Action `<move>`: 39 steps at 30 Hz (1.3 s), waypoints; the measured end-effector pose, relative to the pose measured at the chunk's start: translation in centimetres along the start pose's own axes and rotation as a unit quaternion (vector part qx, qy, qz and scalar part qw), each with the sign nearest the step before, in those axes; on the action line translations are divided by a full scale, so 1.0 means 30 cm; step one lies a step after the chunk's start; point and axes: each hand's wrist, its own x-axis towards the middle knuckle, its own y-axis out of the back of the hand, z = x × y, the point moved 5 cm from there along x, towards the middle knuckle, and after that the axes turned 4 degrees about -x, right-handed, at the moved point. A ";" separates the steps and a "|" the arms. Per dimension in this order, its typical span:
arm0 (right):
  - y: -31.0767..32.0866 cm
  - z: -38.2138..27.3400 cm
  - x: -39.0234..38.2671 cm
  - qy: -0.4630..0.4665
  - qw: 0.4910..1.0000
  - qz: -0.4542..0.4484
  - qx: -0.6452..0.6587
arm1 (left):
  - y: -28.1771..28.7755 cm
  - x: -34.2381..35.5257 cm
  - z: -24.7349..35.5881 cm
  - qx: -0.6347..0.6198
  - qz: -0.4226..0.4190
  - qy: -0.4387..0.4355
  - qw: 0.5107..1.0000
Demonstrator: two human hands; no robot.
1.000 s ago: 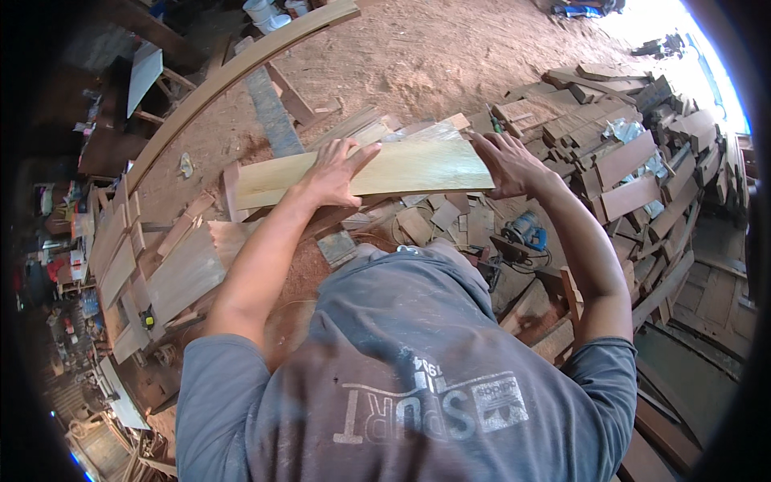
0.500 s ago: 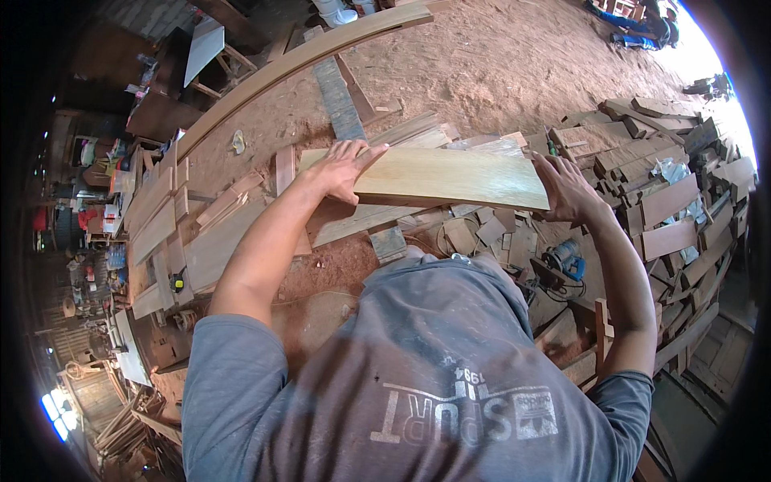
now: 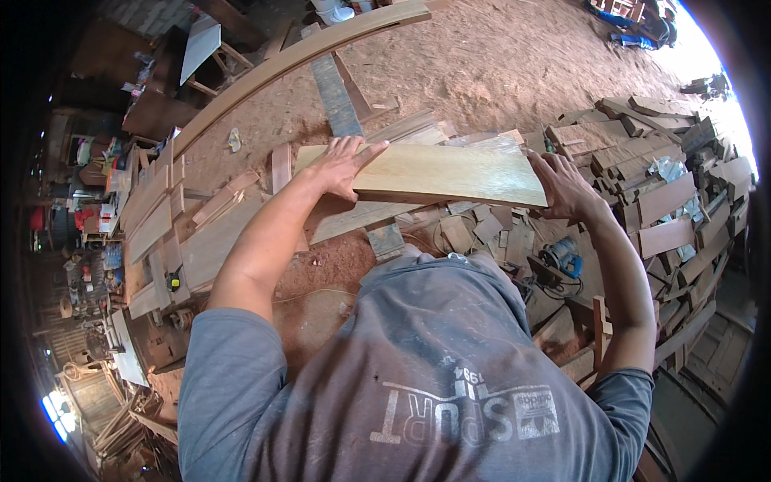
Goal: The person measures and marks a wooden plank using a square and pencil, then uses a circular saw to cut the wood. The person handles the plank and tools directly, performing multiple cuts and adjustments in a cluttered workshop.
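Note:
A pale, smooth wooden board [image 3: 450, 173] is held flat in front of me, above a litter of offcuts. My left hand [image 3: 341, 165] lies spread on the board's left end, fingers over its top face. At the right end my right hand [image 3: 562, 186] grips the edge. The board runs roughly left to right and dips slightly toward the right. My grey shirt fills the lower middle of the view and hides the ground right under me.
A heap of dark wooden blocks and planks [image 3: 658, 193] is piled on the right. A blue power tool [image 3: 560, 257] lies among scraps below the board. A long curved wooden piece [image 3: 297, 56] arcs across the sawdust floor. Stacked boards [image 3: 161, 217] lie to the left.
The board, held in both hands throughout, has swung from tilting up at the right to dipping slightly there. It has shifted rightward and a bit lower in view.

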 end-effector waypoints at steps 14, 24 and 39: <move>0.010 -0.012 0.001 -0.008 1.000 -0.003 -0.021 | -0.004 -0.005 0.006 0.000 0.016 0.001 1.000; -0.012 0.014 0.006 0.006 0.999 -0.019 -0.035 | -0.011 0.004 0.002 -0.002 0.017 -0.006 1.000; -0.011 0.040 -0.016 0.023 0.999 0.002 -0.035 | 0.014 -0.043 -0.008 -0.045 0.068 -0.047 0.996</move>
